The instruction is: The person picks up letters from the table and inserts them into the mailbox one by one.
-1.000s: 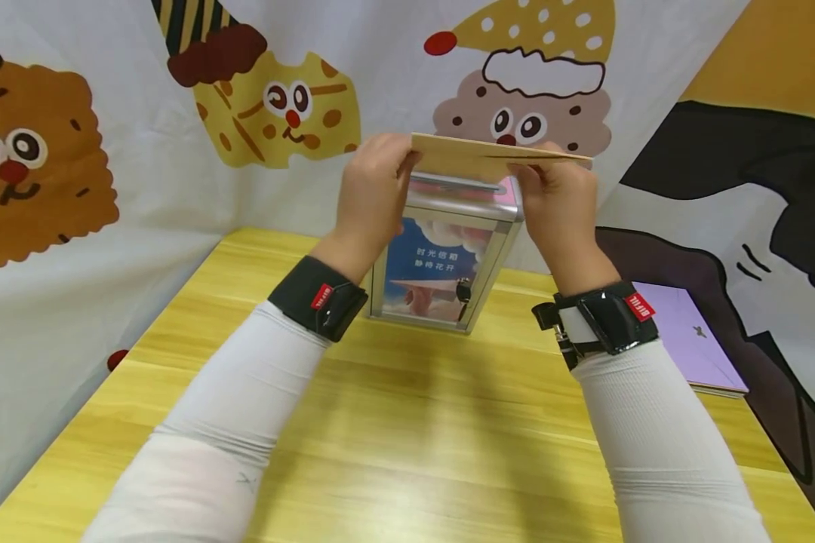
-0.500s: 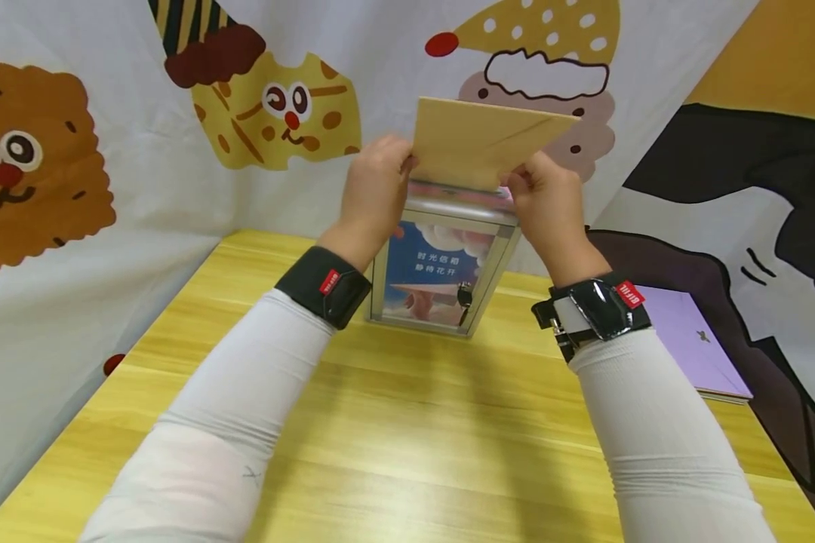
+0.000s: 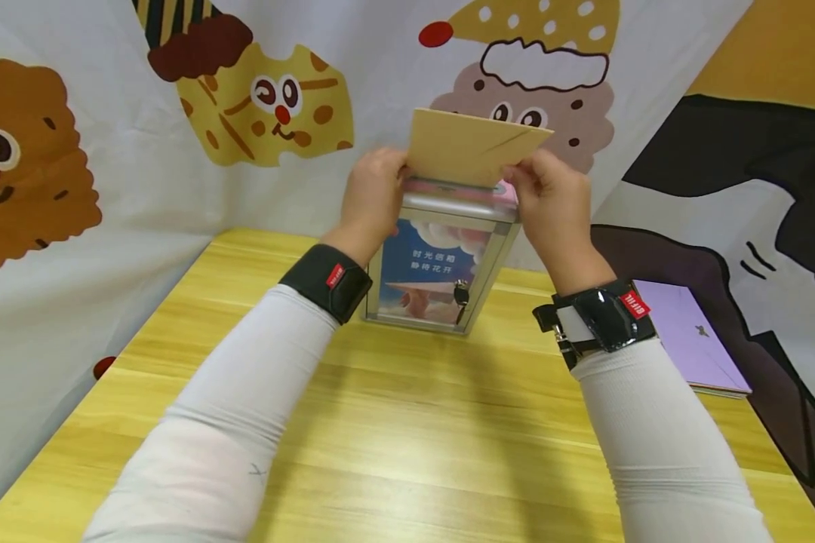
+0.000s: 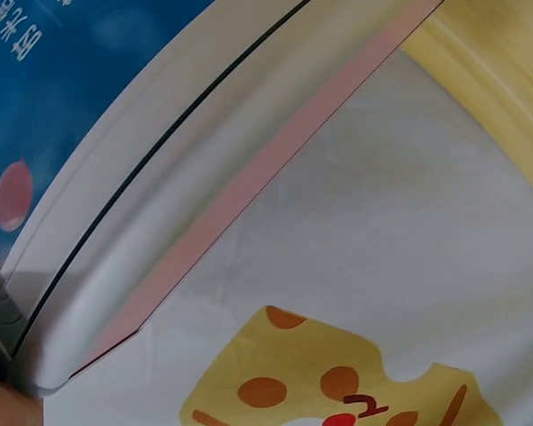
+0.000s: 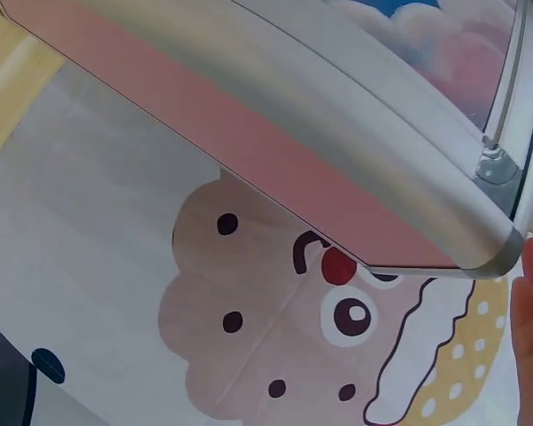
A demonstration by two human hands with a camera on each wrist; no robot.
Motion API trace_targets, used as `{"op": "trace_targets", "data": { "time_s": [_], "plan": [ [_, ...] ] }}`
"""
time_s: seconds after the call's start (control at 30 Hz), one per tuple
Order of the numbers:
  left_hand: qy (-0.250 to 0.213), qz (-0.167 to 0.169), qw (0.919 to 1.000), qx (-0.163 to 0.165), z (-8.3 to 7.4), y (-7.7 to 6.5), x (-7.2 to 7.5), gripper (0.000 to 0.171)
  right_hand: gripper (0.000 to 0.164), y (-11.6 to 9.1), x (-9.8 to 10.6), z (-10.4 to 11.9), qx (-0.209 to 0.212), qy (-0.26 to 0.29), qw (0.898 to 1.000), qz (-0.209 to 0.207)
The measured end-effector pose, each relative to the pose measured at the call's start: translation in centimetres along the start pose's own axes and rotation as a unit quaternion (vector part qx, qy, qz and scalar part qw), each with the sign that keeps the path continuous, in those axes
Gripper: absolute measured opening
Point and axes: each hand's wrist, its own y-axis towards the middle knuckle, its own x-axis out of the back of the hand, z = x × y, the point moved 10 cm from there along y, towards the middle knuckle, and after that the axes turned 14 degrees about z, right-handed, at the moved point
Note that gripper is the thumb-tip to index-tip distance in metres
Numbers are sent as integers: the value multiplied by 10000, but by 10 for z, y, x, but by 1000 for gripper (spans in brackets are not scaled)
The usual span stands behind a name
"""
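Note:
A tan envelope (image 3: 475,147) stands nearly upright at the top of a letter box (image 3: 435,260) in the head view. Its lower edge meets the box's pink top, where the slot lies; how deep it sits there I cannot tell. My left hand (image 3: 372,194) pinches the envelope's left side, and my right hand (image 3: 555,207) pinches its lower right side. The box has a silver frame, a blue picture front with white characters and a small lock with keys (image 3: 460,294). Both wrist views show mainly the box's silver edge (image 4: 160,213), with only slivers of the hands.
Purple envelopes or cards (image 3: 696,332) lie stacked at the right on the yellow wooden table (image 3: 407,437). Behind the box hangs a white cloth (image 3: 380,68) printed with cartoon food, close to the table's back edge.
The envelope has swung from almost edge-on above the box to nearly upright, and its top has since come down slightly. My right hand has shifted a little lower.

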Motion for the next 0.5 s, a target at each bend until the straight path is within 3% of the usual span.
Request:
{"op": "trace_targets", "data": {
  "time_s": [0.27,0.5],
  "plan": [
    [-631,249,9973,298,7,0,2,18,18,3,-12,-7,-285,14,9991,329],
    [-801,-232,9965,67,-4,-3,21,19,19,6,-21,-15,-523,-68,9967,620]
  ]
}}
